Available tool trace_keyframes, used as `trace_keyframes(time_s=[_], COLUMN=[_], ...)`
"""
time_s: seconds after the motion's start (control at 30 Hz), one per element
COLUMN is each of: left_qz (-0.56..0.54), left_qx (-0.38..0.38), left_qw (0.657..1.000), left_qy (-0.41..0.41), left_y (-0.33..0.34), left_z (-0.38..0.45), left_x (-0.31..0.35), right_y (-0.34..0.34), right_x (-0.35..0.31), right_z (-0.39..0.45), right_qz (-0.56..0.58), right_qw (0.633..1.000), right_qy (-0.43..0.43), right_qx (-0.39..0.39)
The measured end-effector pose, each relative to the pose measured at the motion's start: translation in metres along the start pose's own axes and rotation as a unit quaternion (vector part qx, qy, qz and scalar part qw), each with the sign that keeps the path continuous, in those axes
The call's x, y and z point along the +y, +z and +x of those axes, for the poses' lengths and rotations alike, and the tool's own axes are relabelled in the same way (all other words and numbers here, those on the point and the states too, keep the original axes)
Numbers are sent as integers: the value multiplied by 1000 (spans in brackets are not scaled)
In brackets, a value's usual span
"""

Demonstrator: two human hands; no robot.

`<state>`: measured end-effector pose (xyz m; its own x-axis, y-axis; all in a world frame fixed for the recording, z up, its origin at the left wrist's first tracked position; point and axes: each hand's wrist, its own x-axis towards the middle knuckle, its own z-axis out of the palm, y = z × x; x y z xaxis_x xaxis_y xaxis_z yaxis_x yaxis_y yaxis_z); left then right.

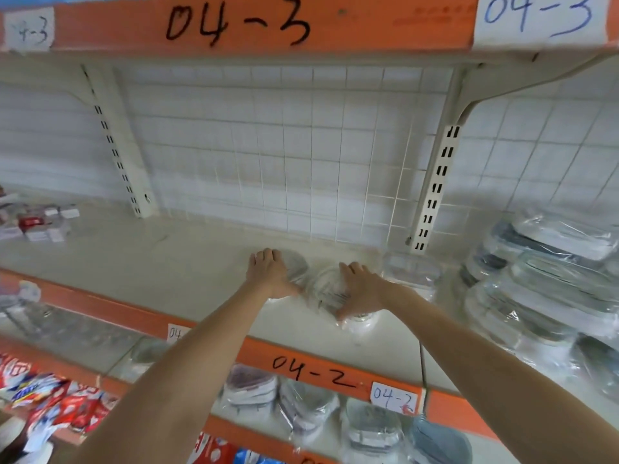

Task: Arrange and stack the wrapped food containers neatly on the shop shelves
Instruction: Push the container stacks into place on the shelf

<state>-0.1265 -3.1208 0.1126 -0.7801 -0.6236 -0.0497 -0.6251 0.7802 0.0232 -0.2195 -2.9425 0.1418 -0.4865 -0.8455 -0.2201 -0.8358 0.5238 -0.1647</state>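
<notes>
Head view: the left hand is laid, fingers fairly straight, on a round grey-lidded wrapped container. The right hand is spread over a round, clear, glossy film-wrapped container just beside it, thumb at its near edge. Both are set on the pale shelf marked 04-2, near an oblong wrapped container and crinkly stacked packs.

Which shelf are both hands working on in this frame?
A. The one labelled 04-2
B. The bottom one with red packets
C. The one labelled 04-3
A: the left hand and right hand rest on wrapped containers on the shelf whose orange edge reads 04-2.
</notes>
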Motion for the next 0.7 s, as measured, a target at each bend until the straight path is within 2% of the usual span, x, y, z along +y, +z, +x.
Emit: trace_keyframes(time_s=[0.3, 0.43, 0.6, 0.7], left_qz=[-51, -108, -108, -111], left_qx=[-9, 29, 71, 107], left_qw=[998, 992, 985, 982], left_qy=[-42, -65, -118, -110], left_y=[3, 10, 14, 18], left_z=[-7, -15, -28, -37], left_x=[-2, 0, 8, 11], right_y=[29, 35, 41, 45], right_x=[7, 4, 4, 4], right_z=[-5, -2, -7, -12], right_qz=[-25, -49, -45, -30], right_qw=[998, 995, 989, 987], right_qy=[10, 25, 17, 23], right_qx=[51, 82, 139, 157])
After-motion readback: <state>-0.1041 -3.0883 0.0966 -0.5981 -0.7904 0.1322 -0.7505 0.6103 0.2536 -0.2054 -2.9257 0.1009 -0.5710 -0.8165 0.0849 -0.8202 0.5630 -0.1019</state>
